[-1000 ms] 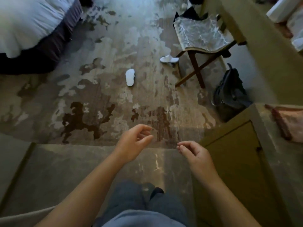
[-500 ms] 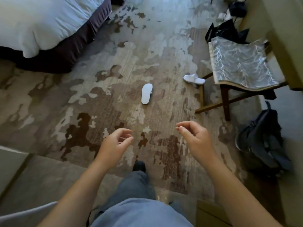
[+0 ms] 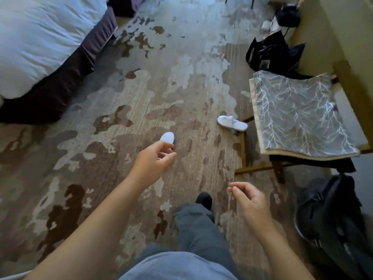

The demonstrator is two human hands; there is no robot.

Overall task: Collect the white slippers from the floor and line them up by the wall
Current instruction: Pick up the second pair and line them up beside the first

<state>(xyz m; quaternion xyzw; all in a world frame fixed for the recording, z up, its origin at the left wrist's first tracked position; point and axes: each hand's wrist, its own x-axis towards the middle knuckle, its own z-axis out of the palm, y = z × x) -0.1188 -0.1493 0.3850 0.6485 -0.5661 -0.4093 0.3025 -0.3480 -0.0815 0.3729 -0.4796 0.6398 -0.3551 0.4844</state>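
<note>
Two white slippers lie on the patterned carpet. One slipper (image 3: 167, 137) lies sole-up in the middle of the floor; my left hand (image 3: 154, 159) hangs above its near end and hides most of it. This hand is empty, fingers loosely curled and apart. The other slipper (image 3: 232, 123) lies right side up beside the front leg of a wooden chair. My right hand (image 3: 249, 199) hovers lower right, over the carpet, holding nothing, fingers curled but apart. The wall (image 3: 331, 31) runs along the right side.
A wooden chair (image 3: 298, 116) with a patterned cushion stands at the right. A dark backpack (image 3: 331, 215) lies near it at lower right, black bags (image 3: 274, 53) behind it. A bed (image 3: 40, 45) with white bedding fills the upper left. My leg and dark sock (image 3: 203, 199) are below.
I have stepped forward onto the carpet, so both slippers are nearer. My left hand has reached out over the middle slipper; my right hand has dropped lower and to the right.
</note>
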